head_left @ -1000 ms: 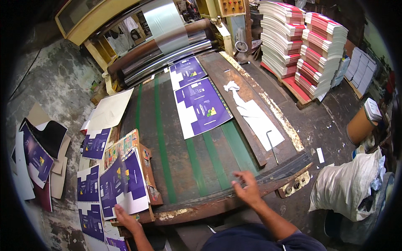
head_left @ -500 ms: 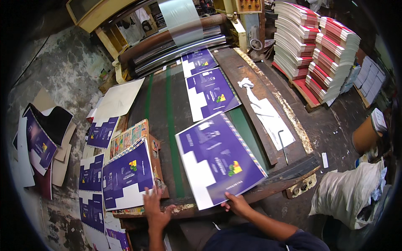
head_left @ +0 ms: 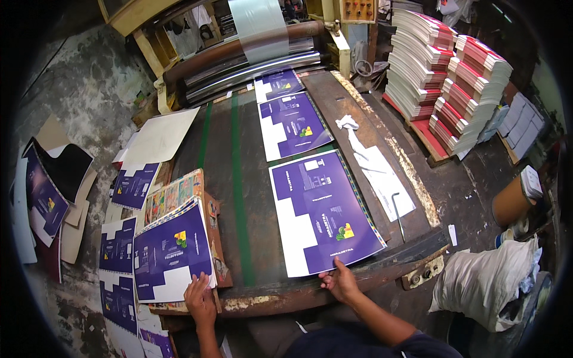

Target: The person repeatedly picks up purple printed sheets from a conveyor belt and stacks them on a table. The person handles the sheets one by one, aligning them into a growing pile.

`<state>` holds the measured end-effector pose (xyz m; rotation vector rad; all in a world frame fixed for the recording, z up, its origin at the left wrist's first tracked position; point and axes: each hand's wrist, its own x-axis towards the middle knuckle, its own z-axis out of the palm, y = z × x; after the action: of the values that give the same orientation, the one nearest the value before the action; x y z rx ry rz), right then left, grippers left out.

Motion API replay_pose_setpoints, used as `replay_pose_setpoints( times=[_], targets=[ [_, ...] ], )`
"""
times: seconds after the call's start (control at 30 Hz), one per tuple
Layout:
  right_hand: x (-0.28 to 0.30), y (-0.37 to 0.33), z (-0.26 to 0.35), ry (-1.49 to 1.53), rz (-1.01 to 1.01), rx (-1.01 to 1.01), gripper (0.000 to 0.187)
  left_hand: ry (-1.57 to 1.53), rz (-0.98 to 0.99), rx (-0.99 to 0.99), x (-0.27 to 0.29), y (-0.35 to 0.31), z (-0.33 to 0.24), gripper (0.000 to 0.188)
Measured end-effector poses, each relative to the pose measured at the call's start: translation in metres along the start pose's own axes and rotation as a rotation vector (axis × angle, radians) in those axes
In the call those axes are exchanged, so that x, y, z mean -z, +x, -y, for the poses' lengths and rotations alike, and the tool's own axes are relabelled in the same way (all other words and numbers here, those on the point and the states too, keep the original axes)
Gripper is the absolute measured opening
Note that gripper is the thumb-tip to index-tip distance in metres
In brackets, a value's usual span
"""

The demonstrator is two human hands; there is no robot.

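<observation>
A purple and white printed sheet (head_left: pixel 325 215) lies nearly flat on the dark feed table (head_left: pixel 250 197). My right hand (head_left: pixel 341 283) pinches its near edge, thumb above and fingers partly hidden below. Beyond it two like sheets, a middle one (head_left: pixel 293 124) and a far one (head_left: pixel 277 86), run in line toward the rollers (head_left: pixel 250 56). On the left, my left hand (head_left: pixel 201 298) rests with its fingers flat on the near right corner of the top sheet of a stack (head_left: pixel 173 250). Nothing shows in its grip.
A wooden block (head_left: pixel 216 238) stands beside the stack. White paper (head_left: pixel 385 185) and a bent metal rod (head_left: pixel 398 218) lie right of the feed line. Tall red and white stacks (head_left: pixel 418 65) stand on a pallet at the far right. A white sack (head_left: pixel 486 283) sits near right.
The sheet in my right hand has turned, straightened and settled lower on the table, in line with the others. My left hand has moved left and down onto the stack's corner.
</observation>
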<state>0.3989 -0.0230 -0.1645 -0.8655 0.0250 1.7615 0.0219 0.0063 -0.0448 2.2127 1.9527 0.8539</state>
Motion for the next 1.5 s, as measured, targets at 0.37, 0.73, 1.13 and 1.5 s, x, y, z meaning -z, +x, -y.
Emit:
replay_pose_setpoints(
  times=[0.37,0.73,1.13,1.5],
  targets=[
    [-0.033,0.047,-0.006,-0.093,-0.174,0.273,0.027,0.017,-0.004,0.022,-0.009,0.001,0.005,0.036],
    [-0.181,0.205,0.178,-1.048,-0.030,0.984,0.046,0.203,-0.019,-0.114,-0.007,0.010,-0.012,0.037],
    [-0.249,0.595,0.385,-1.834,-0.108,1.149,0.038,0.270,0.198,-0.055,-0.002,-0.006,0.010,0.050],
    [-0.274,0.668,0.385,-1.939,-0.057,1.234,0.044,0.332,0.601,0.354,0.041,-0.088,0.055,0.062]
  ],
)
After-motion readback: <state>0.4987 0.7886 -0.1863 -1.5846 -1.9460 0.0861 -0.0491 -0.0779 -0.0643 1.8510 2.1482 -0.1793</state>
